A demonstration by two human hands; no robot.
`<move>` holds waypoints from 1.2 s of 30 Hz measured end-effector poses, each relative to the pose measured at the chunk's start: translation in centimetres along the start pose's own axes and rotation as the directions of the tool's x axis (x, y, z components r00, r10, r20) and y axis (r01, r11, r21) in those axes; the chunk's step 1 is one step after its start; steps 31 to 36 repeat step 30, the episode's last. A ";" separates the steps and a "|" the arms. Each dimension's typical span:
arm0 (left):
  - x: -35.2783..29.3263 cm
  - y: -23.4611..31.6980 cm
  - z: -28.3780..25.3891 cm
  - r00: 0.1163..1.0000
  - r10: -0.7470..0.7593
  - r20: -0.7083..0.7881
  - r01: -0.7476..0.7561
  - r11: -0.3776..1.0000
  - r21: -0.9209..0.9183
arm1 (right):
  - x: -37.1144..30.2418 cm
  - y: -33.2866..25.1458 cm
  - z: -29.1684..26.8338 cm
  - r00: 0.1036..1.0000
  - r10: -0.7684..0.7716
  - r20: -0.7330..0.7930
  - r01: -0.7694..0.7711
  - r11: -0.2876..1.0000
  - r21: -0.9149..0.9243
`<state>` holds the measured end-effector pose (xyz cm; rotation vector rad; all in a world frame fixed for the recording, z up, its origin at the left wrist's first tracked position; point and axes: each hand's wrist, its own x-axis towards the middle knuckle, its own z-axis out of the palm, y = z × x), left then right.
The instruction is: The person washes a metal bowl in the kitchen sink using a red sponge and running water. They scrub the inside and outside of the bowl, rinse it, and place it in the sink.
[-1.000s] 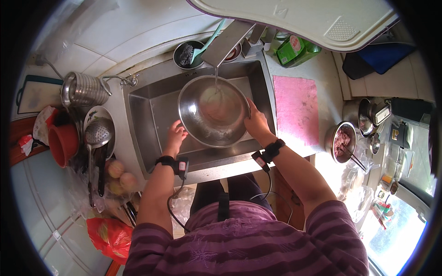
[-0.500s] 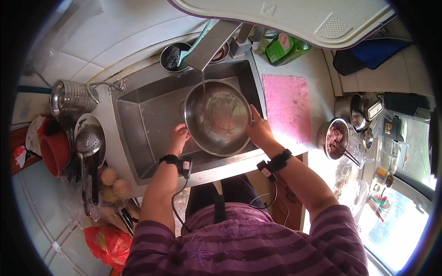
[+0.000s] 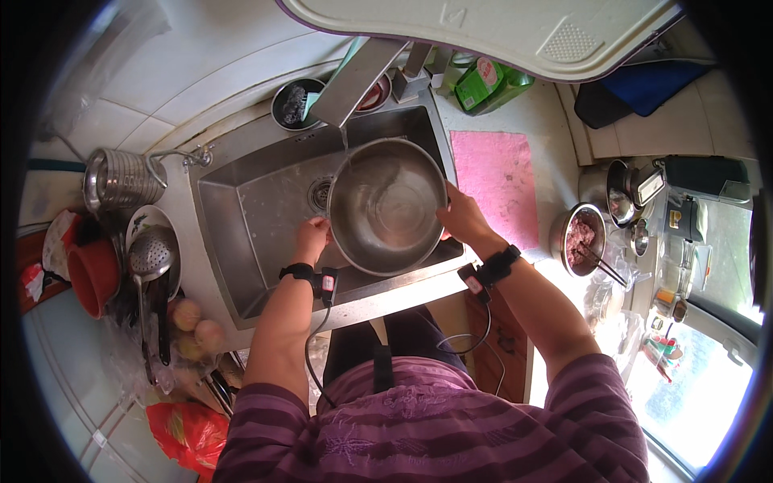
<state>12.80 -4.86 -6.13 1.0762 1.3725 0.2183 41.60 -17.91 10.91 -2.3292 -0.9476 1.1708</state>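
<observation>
A wide stainless steel bowl point(image 3: 390, 211) is held over the right part of the sink point(image 3: 258, 217), with a little clear water in its bottom. My left hand point(image 3: 312, 237) is closed with its fingertips at the bowl's left rim. On the opposite side, my right hand point(image 3: 467, 219) grips the right rim, its fingers partly hidden by the wall. From the flat metal faucet point(image 3: 358, 80) a thin stream of water falls near the bowl's upper left edge. The sink drain point(image 3: 320, 193) shows just left of the bowl.
A pink cloth point(image 3: 495, 185) lies on the counter right of the sink, below a green bottle point(image 3: 483, 84). Farther right stands a bowl of raw meat point(image 3: 581, 241) with chopsticks. A skimmer point(image 3: 151, 253) and a red pot point(image 3: 93, 274) sit left. A pale lid-like panel point(image 3: 499, 32) overhangs the back.
The bowl has shifted a little right relative to the sink and faucet, uncovering the drain. My left hand has come up to its rim; the right hand keeps its hold.
</observation>
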 end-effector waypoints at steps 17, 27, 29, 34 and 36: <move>-0.3 5.3 -6.4 0.960 -0.176 0.220 0.199 0.976 -0.090 | 4.9 0.1 1.5 0.958 0.143 0.249 -0.224 0.914 0.339; -6.4 8.2 -12.5 0.937 -0.287 0.197 0.318 0.937 -0.146 | 5.9 0.8 6.6 0.893 0.012 0.449 -0.195 0.911 0.363; -6.6 9.2 -13.1 0.880 -0.381 0.284 0.438 0.882 -0.173 | 7.5 0.2 6.8 0.852 0.035 0.523 -0.254 0.901 0.353; -4.7 7.3 -14.2 0.811 -0.408 0.419 0.496 0.860 -0.122 | 8.2 0.0 6.8 0.835 0.067 0.546 -0.297 0.890 0.346; -4.7 7.3 -14.2 0.811 -0.408 0.419 0.496 0.860 -0.122 | 8.2 0.0 6.8 0.835 0.067 0.546 -0.297 0.890 0.346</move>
